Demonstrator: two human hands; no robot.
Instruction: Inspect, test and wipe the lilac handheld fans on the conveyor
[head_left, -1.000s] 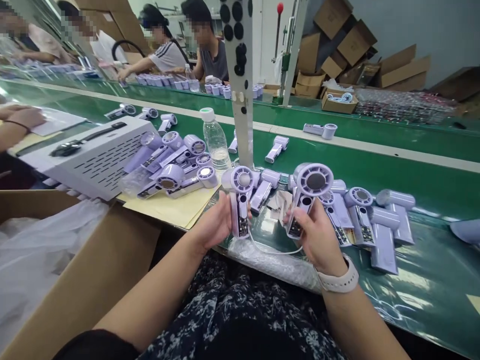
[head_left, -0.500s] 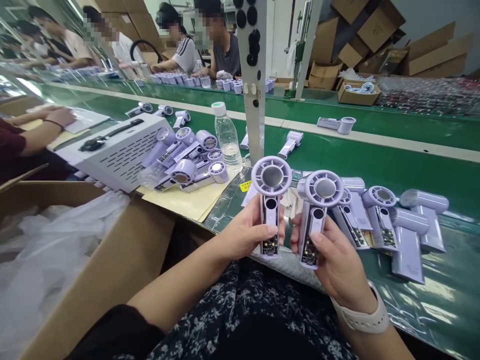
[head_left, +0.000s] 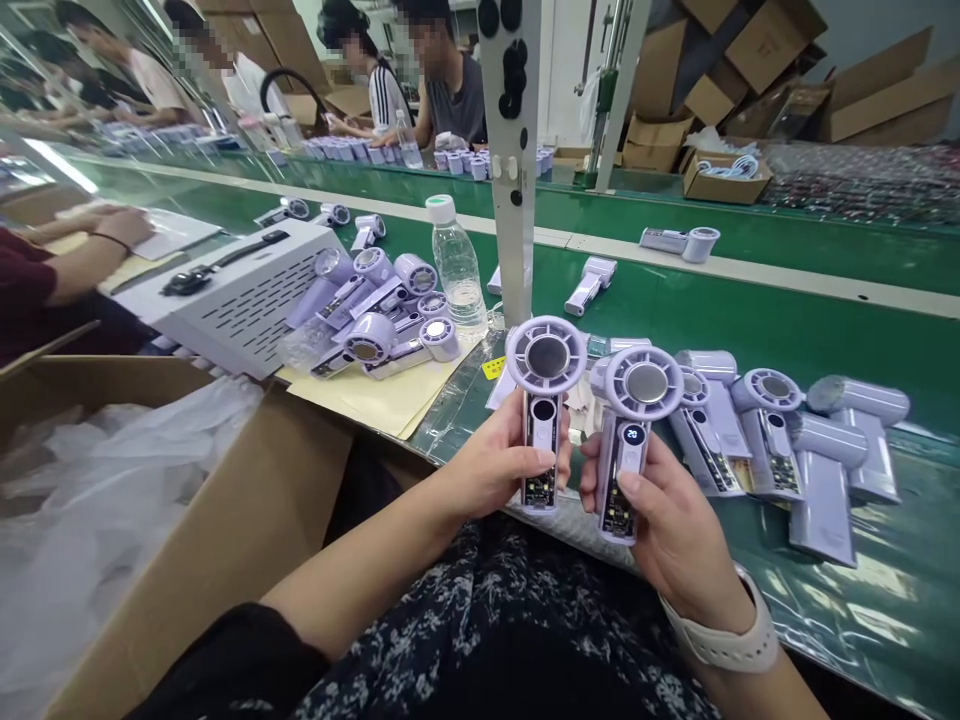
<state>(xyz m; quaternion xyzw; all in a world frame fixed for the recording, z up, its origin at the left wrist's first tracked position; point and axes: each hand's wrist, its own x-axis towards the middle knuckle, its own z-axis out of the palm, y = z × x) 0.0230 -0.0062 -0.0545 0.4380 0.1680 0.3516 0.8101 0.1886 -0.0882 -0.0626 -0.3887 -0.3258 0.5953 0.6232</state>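
Observation:
Two purple handheld fans are held upright side by side above the bench edge. My left hand [head_left: 495,455] is closed round the handle of the left handheld fan [head_left: 541,440], thumb across its front; its round display is dark. My right hand [head_left: 675,500] grips the right handheld fan [head_left: 634,460], thumb low on the front, and its display is lit with "20". Bare circuit boards show in both handles. Just right of my right hand lie several more purple fans [head_left: 772,430], some with open handles, others with their backs up.
Left on yellow paper [head_left: 337,400] lies a pile of purple fans [head_left: 367,310], beside a water bottle [head_left: 457,270] and a white vented box [head_left: 247,300]. A metal post [head_left: 514,200] rises ahead. A carton [head_left: 247,530] holds plastic bags. Co-workers sit across the green belt [head_left: 750,300].
The right fan's display was dark and now shows "20". Both hands keep their grip in nearly the same place; the view has shifted slightly.

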